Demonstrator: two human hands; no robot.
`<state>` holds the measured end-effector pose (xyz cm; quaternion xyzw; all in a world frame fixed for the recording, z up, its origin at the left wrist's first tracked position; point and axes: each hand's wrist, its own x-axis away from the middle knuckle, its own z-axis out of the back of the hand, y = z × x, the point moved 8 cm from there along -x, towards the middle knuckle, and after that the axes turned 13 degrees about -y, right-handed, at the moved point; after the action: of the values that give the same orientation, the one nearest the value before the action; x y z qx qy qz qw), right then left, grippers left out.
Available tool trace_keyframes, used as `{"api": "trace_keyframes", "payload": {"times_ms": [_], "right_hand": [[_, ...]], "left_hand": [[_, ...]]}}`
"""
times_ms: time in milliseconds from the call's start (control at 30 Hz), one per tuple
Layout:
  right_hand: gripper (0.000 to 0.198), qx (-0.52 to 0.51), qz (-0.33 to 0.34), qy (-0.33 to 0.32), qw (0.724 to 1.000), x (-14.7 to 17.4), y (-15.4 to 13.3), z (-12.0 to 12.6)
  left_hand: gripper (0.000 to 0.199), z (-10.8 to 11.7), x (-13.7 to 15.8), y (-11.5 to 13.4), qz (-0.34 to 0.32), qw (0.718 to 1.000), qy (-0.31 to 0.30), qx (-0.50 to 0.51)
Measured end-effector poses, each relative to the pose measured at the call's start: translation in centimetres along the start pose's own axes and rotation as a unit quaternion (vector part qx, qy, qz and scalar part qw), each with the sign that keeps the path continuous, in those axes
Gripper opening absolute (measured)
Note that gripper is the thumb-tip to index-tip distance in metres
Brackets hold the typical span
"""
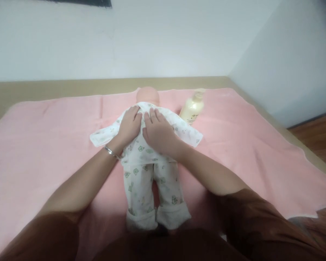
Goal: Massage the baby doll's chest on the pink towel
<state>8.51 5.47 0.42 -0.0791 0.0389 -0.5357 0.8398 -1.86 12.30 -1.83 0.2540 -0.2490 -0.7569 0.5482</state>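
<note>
**Two flat hands on a dressed doll**

A baby doll [149, 159] lies stretched out on a pink towel [43, 137], its bald head [148, 96] pointing away from the camera and its legs toward the person; it wears a white printed suit with the trouser cuffs rolled up. The left hand [130, 125] rests flat on the doll's upper body, fingers laid together and pointing toward the head, gripping nothing; a thin bracelet [111, 152] circles that wrist. The right hand [159, 130] lies just beside it — palm down, fingers slightly spread, pressing the cloth and pinching nothing; the two hands nearly touch over the middle of the suit. The suit's short sleeves stick out flat to either side. A cream-coloured bottle [192, 108] lies tilted on the towel, near the doll's shoulder on the right — apart from both hands. The towel covers a tan surface [43, 88] that meets a pale wall.
</note>
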Motion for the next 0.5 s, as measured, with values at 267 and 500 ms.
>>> {"api": "trace_keyframes", "payload": {"times_ms": [267, 500], "right_hand": [[0.062, -0.125, -0.072, -0.009, 0.989, -3.9, 6.4, 0.1], [0.06, -0.087, -0.08, 0.004, 0.993, -3.4, 6.0, 0.1]], "left_hand": [[0.056, -1.7, 2.5, 4.2, -0.037, 0.99, -0.014, -0.135], [0.054, -1.8, 2.4, 4.3, -0.038, 0.995, -0.044, -0.081]]}}
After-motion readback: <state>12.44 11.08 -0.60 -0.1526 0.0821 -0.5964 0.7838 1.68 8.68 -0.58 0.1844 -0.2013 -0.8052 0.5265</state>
